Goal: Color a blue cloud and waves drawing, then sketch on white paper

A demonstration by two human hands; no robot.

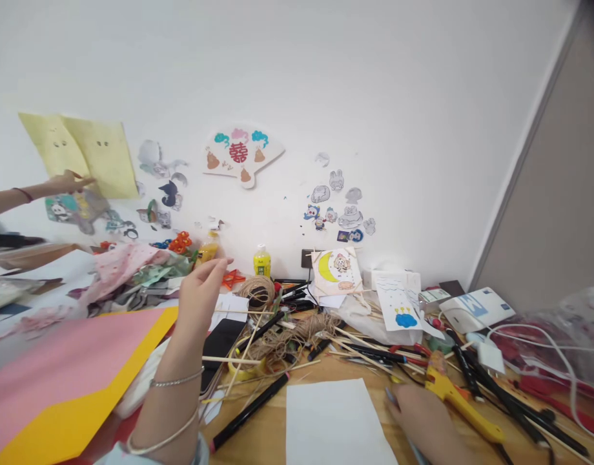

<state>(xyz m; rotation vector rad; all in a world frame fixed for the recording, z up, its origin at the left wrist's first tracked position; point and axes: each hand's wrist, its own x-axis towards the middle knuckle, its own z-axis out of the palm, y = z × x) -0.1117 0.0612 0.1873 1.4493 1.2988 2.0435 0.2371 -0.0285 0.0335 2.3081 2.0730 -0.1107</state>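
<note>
My left hand [200,290] is raised over the left-middle of the table, with a silver bracelet [177,382] and a pale band on its arm. Its thumb and finger tips come together in a pinch; whatever lies between them is too small to make out. Low on the right, my blurred right hand [423,413] is closed around a slim blue-grey object [390,395], mostly covered by the fingers. A blank white sheet of paper [336,420] lies just left of that hand. On its other side is a yellow hot glue gun [464,400].
Black markers [251,410], twine [297,336], thin wooden sticks and a phone [222,352] clutter the table. Pink and yellow card [84,368] covers the left. Another person's hand [71,182] touches yellow paper [106,158] on the wall. A white charger [491,357] with cable lies right.
</note>
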